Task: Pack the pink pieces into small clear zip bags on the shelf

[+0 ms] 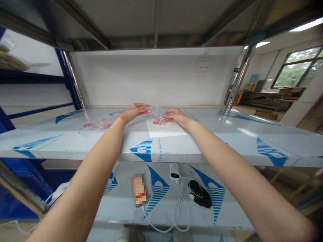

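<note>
My left hand (136, 111) is closed in a pinch, with something small and pale at its fingertips. From near those fingertips a strand of pink beads (155, 119) runs down to the right. My right hand (176, 116) has its fingers pinched together at the other end of the strand, by a small clear piece that looks like plastic. Both hands are just above a white sheet (166, 130) lying on the shelf. To the left of it, partly behind my left forearm, are clear plastic bags (99, 124) with pink pieces in them.
The film-covered metal shelf (222, 137) has another shelf (151, 20) overhead. On the lower shelf lie a phone (140, 190) on a white cable, a white power bank (174, 173) and a black object (200, 194). Metal posts (241, 77) stand at the sides.
</note>
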`<move>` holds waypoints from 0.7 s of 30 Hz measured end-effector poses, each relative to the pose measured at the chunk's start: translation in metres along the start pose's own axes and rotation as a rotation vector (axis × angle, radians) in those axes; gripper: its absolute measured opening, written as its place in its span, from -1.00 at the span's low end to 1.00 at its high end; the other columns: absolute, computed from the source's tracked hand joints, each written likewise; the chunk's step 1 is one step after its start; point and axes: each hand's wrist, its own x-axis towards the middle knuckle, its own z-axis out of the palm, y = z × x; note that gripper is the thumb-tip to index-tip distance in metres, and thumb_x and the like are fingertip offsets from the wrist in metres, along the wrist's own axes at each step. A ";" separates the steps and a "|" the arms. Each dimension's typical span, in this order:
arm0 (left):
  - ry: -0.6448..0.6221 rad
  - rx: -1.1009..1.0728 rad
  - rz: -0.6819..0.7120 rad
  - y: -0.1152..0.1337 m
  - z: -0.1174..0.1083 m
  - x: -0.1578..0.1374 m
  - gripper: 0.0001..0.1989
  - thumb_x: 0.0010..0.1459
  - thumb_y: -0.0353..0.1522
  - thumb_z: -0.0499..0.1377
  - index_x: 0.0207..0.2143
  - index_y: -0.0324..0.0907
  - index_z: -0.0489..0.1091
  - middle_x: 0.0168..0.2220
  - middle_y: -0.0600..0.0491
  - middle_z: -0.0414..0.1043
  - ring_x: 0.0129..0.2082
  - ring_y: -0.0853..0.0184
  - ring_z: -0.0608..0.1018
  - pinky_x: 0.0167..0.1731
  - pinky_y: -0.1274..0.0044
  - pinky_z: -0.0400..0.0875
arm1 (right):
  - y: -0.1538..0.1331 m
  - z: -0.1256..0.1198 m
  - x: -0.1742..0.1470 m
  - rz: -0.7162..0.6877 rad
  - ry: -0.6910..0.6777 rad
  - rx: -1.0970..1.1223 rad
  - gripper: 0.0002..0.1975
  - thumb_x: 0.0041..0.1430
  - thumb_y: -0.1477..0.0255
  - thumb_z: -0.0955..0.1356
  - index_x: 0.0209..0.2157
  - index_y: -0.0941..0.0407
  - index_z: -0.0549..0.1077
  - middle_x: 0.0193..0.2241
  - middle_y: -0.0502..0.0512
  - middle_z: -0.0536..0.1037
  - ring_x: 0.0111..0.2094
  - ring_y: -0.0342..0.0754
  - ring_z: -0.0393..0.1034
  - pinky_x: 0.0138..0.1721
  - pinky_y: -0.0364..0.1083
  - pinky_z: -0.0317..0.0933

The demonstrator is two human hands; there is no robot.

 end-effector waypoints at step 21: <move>-0.035 0.357 -0.038 -0.003 0.008 0.004 -0.75 -0.14 -0.27 0.33 -0.43 -0.28 0.51 -0.39 -0.06 0.52 -0.54 0.46 0.41 -0.49 0.60 0.28 | 0.004 -0.001 0.002 0.060 -0.095 0.066 -0.80 0.07 0.75 0.29 -0.45 0.17 0.37 -0.49 0.03 0.53 -0.39 -0.22 0.46 -0.10 -0.20 0.34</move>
